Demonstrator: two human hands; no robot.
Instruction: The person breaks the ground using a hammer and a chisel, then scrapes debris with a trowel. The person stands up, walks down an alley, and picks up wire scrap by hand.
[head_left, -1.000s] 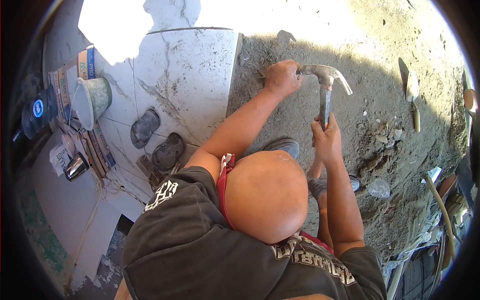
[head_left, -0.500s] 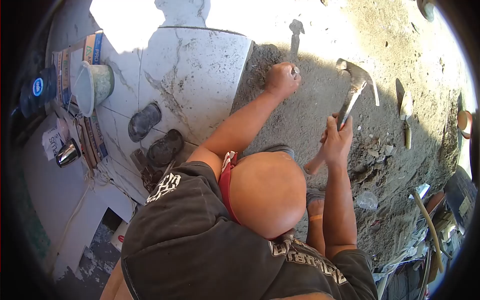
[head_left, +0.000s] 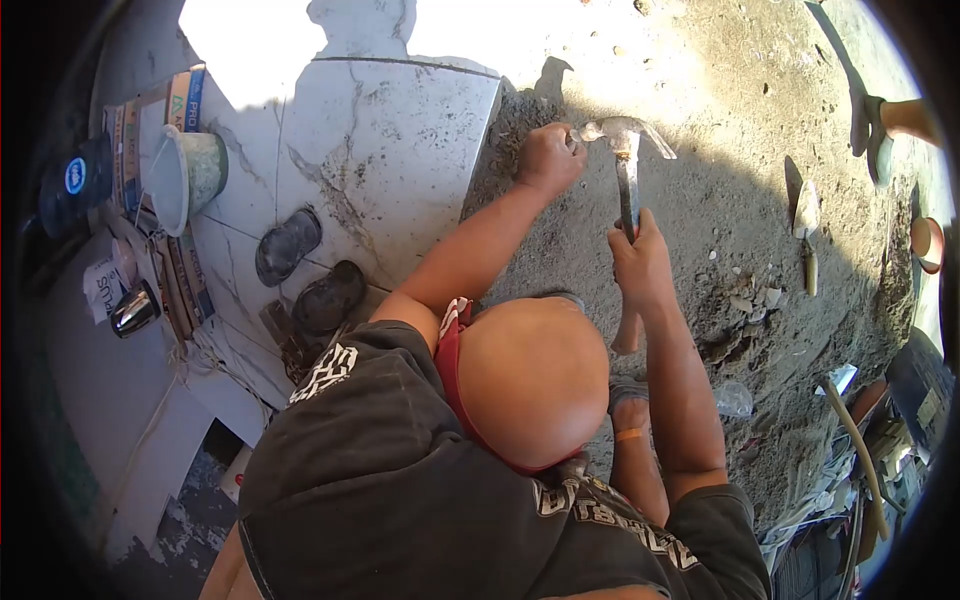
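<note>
- gripping a dark-shafted, silvery steel claw hammer [head_left: 627, 170] in the right hand [head_left: 642, 265], over grey-brown soil [head_left: 720, 205]
- clasping in the left hand [head_left: 547, 160] a small greyish thing [head_left: 575, 140], mostly hidden, just beside the hammer's face

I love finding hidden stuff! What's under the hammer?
Dirt shows all around below the hammer, which the right hand grips. The hammer covers the patch straight beneath it, so I can't tell if anything small lies there.

The head camera looks down from close above.
</note>
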